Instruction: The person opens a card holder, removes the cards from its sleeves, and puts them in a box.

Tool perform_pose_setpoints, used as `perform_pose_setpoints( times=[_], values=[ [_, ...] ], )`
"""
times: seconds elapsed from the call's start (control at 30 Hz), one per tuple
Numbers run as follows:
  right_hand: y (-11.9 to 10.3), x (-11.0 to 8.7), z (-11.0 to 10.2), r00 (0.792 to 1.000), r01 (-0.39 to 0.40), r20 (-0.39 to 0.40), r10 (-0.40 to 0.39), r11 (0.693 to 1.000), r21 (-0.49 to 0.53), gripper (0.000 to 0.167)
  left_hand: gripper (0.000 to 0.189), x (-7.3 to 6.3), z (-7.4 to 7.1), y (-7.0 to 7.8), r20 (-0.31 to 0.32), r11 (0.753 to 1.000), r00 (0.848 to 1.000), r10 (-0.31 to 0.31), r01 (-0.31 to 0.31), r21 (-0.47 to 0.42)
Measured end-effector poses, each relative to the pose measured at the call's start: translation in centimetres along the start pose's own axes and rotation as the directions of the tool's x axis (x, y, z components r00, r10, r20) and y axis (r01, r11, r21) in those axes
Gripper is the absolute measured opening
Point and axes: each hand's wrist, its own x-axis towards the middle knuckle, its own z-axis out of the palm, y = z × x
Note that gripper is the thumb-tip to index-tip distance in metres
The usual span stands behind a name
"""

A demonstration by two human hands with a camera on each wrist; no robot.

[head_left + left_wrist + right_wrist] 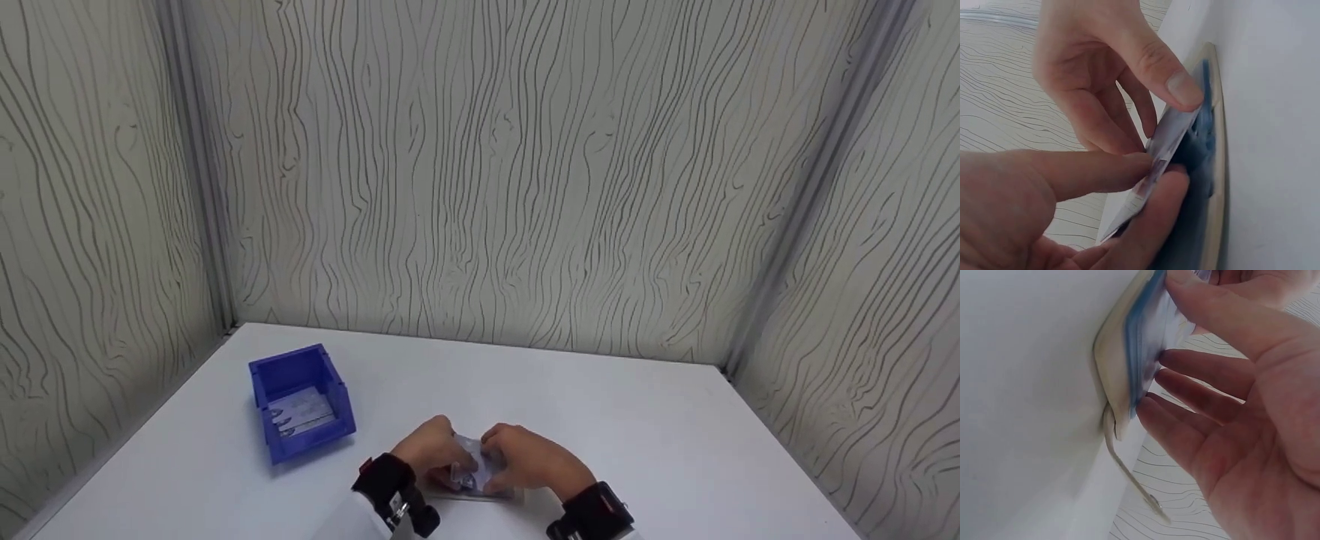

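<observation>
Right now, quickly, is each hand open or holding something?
Left hand: closed, pinching a thin printed card.
Right hand: touching the flat blue-and-tan item; grip can't be told.

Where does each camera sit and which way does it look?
Head: on the person's head, looking forward and down at the white table, blue bin, left hand and right hand.
Left wrist: on that wrist, looking at a thin card; both hands show.
Right wrist: on that wrist, looking at a flat item and pale strap; right hand large, left partly.
Both wrist views share the hands and flat item.
</observation>
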Motion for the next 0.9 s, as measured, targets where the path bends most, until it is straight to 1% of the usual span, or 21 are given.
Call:
perform_pose_setpoints(
  times=[0.1, 0.17, 0.27, 0.33, 0.47, 0.57, 0.67, 0.77, 0.9],
  values=[
    [0.0, 0.0, 0.0, 1.0, -0.008, 0.002, 0.008, 1.0, 0.007, 0.041, 0.038, 0.0, 0.0, 0.1, -0.006, 1.0, 1.0, -0.014, 0.014, 0.001],
    [0.0, 0.0, -0.1, 1.0, -0.009, 0.001, 0.009, 1.0, 0.007, 0.04, 0.039, 0.0, -0.1, 0.3, 0.001, 0.999, 1.0, -0.031, 0.031, -0.015],
    [-0.1, 0.0, -0.2, 1.0, -0.002, 0.005, 0.002, 1.0, 0.001, 0.037, 0.038, -0.2, -0.5, 0.6, 0.015, 0.998, 0.999, -0.038, 0.039, -0.04],
    [-0.1, 0.0, -0.2, 1.0, 0.001, 0.009, -0.001, 1.0, 0.001, 0.035, 0.033, -0.4, -0.9, 0.8, 0.018, 0.999, 1.0, -0.024, 0.024, -0.033],
    [0.0, 0.0, 0.1, 1.0, -0.001, 0.017, 0.001, 1.0, 0.002, 0.028, 0.018, -1.0, -1.9, 1.0, -0.002, 0.999, 1.0, 0.027, -0.027, 0.027],
    [0.1, 0.1, 0.2, 1.0, -0.006, 0.023, 0.007, 1.0, -0.014, 0.028, 0.019, -1.4, -2.9, 1.3, -0.026, 0.997, 0.999, 0.047, -0.046, 0.055],
    [0.1, 0.1, 0.2, 0.999, -0.027, 0.03, 0.028, 0.999, -0.024, 0.032, 0.024, -1.8, -4.0, 1.8, -0.065, 0.994, 0.995, 0.071, -0.065, 0.087],
    [0.0, 0.0, 0.1, 0.999, -0.043, 0.032, 0.043, 0.999, -0.015, 0.038, 0.022, -2.3, -5.1, 2.2, -0.128, 0.982, 0.984, 0.123, -0.102, 0.161],
    [-0.2, -0.2, -0.1, 0.999, -0.042, 0.029, 0.042, 0.999, 0.001, 0.043, 0.02, -3.1, -6.8, 2.8, -0.203, 0.958, 0.958, 0.2, -0.148, 0.244]
  ],
)
